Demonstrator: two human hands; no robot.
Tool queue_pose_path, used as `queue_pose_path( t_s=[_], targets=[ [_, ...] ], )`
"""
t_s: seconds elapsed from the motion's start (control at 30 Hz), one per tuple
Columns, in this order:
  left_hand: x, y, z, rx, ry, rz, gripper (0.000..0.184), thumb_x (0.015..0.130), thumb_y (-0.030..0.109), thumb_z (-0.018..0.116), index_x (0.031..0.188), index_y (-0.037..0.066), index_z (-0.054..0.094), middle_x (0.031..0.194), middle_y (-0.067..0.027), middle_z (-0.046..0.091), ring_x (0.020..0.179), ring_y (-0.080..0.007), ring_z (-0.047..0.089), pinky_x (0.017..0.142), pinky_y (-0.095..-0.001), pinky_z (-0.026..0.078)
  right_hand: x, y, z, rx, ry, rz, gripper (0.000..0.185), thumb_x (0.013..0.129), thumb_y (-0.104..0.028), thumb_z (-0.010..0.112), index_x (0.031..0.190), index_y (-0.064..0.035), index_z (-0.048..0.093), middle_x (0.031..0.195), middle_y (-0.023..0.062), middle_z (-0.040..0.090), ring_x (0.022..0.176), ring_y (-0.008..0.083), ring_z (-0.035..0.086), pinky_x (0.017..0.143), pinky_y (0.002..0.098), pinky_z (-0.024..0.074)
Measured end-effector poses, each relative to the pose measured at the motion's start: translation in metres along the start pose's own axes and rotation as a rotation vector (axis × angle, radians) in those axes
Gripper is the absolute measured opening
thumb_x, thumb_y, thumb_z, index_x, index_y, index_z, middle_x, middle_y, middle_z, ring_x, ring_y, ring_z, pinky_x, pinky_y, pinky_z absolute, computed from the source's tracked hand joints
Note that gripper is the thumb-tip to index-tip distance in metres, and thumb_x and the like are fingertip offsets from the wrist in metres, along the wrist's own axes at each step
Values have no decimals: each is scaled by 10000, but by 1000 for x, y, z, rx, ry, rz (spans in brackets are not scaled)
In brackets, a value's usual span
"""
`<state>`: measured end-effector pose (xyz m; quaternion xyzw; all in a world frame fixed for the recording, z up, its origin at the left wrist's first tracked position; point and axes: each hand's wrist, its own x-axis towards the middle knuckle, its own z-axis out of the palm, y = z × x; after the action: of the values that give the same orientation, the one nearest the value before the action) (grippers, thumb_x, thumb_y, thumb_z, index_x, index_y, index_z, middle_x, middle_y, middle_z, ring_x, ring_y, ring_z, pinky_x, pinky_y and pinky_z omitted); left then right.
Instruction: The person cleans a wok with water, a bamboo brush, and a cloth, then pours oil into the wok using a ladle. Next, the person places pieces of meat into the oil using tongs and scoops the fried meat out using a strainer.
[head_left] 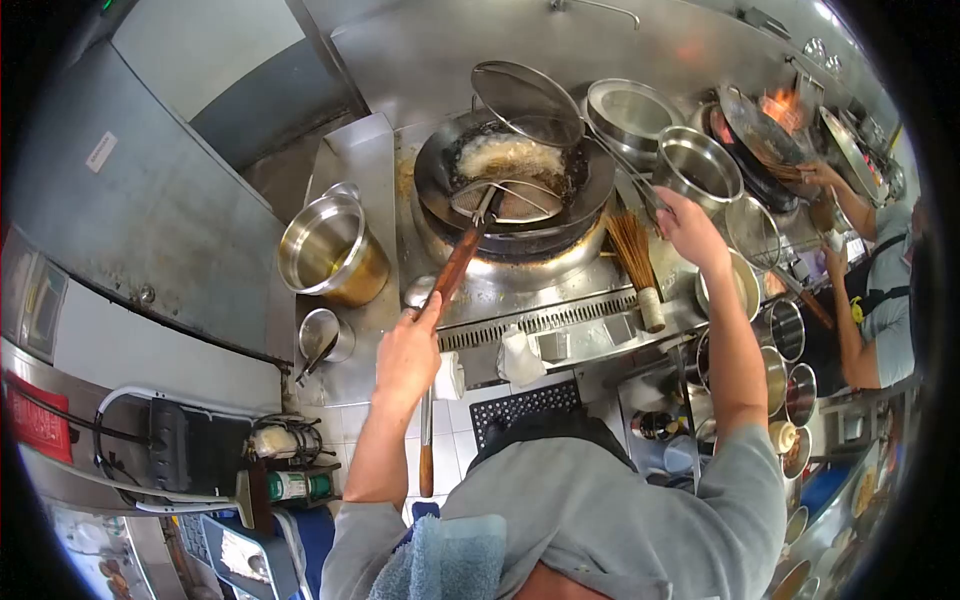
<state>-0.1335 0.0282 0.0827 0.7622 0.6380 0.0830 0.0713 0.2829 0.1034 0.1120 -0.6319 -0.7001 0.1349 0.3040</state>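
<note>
My left hand [408, 355] is closed round the wooden handle of a wire skimmer [525, 205], whose basket reaches into a black wok [432, 185]. Pale, foaming food [510, 157] lies in dark oil in the wok. In my right hand [690, 228] is the long metal handle of a round mesh strainer [528, 100], tilted over the wok's far rim. A bamboo wok brush [630, 255] lies on the stove just left of my right hand. Below my left hand hangs a long handle with a wooden end [427, 465].
A steel pot [322, 245] and a small metal jug [328, 335] stand left of the wok. Steel pots [700, 165] and a basin [635, 108] stand to the right. Further right, another person [870, 330] works at a wok [765, 125] beside a flame [785, 108].
</note>
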Motion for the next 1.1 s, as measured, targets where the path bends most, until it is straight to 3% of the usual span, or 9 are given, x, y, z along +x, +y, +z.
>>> queue_pose_path(
  t_s=[0.13,0.3,0.43,0.57,0.6,0.9,1.1],
  targets=[
    [-6,-4,-10,24,21,1,575,820,114,605,1372,195,465,1125,-245,598,929,-400,621,825,-459,508,9,-13,5,-43,-51,-66,378,842,-51,544,1215,13,531,980,294,613,964,441,579,811,473,447],
    [-10,-13,-22,43,9,11,573,822,117,598,1372,207,466,1149,-274,588,930,-394,635,825,-454,517,23,-1,2,-138,-102,-116,389,842,-51,545,1226,8,530,1011,288,618,987,425,587,839,452,457],
    [-9,-19,-33,58,24,17,553,817,107,602,1352,194,491,1128,-263,602,928,-390,633,823,-450,515,16,-2,-11,-125,-15,-65,395,848,-54,543,1238,8,524,1031,300,608,1019,414,585,853,442,456],
    [-5,-25,-35,38,74,59,548,816,92,597,1346,185,498,1123,-242,612,912,-388,633,818,-441,514,19,27,-5,-7,41,55,377,860,-42,524,1232,17,523,870,259,618,830,384,605,766,402,466],
    [-4,-24,-37,66,78,70,531,816,80,591,1334,163,507,1094,-221,625,887,-380,636,797,-440,516,14,19,-8,35,63,64,356,870,-45,523,1219,26,528,805,197,608,729,298,587,714,373,459],
    [17,-21,-44,75,42,98,497,825,72,585,1315,110,515,983,-185,635,851,-371,631,770,-454,509,-2,56,-11,170,49,128,335,906,-90,505,1228,-1,529,695,44,525,591,133,492,541,293,416],
    [27,-27,-46,75,54,139,482,841,80,570,1318,100,509,1002,-194,632,871,-381,623,787,-466,501,-22,43,-31,276,-138,253,336,920,-107,492,1245,-31,527,666,-15,483,506,62,407,441,239,333]
  ],
)
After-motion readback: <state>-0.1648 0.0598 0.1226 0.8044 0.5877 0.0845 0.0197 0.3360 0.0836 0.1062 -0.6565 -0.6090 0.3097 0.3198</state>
